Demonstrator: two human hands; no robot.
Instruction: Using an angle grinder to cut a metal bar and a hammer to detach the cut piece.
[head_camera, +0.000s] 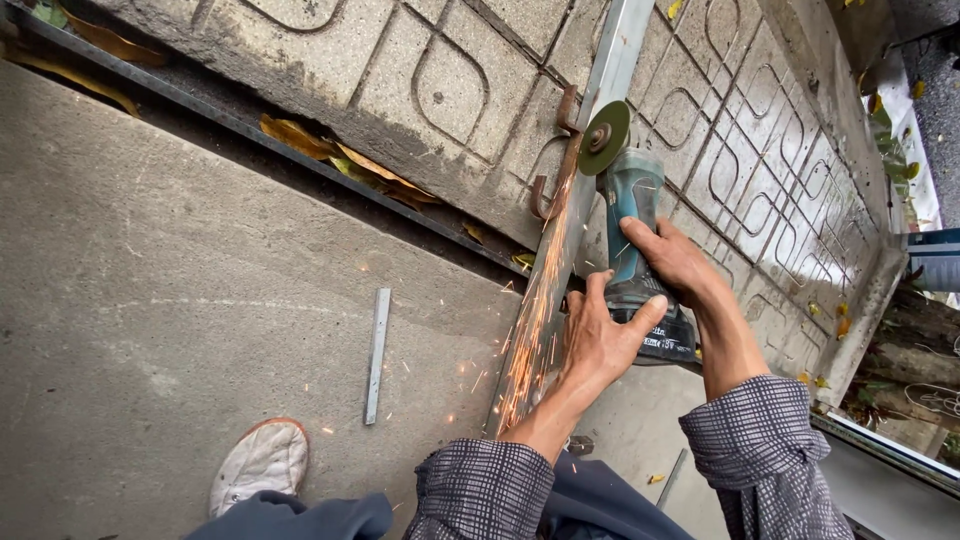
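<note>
On the concrete floor, far left: our white shoe and a loose short metal strip lie apart.
Bar: the long steel bar throws sparks, so we judge the cut unfinished.
Left hand: its grip closes on the grinder's base.
Right hand: clamped around the teal angle grinder.
Hidden: sparks mask the cut's depth.

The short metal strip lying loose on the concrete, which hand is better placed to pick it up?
Probably the left hand. It is nearer the short metal strip, which lies on its side. The right hand wraps the angle grinder body beyond the long steel bar and looks to carry the running tool.
</note>
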